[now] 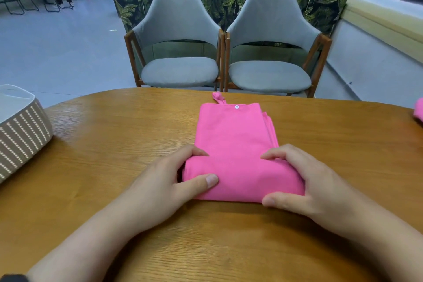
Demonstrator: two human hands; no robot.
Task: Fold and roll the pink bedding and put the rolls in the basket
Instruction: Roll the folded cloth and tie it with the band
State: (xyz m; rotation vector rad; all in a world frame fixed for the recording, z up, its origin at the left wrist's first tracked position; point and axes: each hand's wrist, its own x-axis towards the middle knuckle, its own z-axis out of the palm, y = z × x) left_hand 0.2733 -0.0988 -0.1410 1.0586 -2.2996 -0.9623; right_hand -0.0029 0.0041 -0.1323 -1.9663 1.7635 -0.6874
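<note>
A pink bedding piece (235, 135) lies folded into a narrow strip on the wooden table (114, 135), with a white snap button and a small loop at its far end. Its near end is rolled up into a thick roll. My left hand (169, 181) grips the roll's left end, thumb on the front and fingers curled over the top. My right hand (302, 181) grips the roll's right end the same way. The basket (23, 135), beige with white woven dashes and a white lining, stands at the table's left edge.
Another bit of pink fabric (419, 111) shows at the table's far right edge. Two grey upholstered chairs (180, 52) stand beyond the table's far side, in front of a leaf-patterned sofa back. A person's legs show at the far left.
</note>
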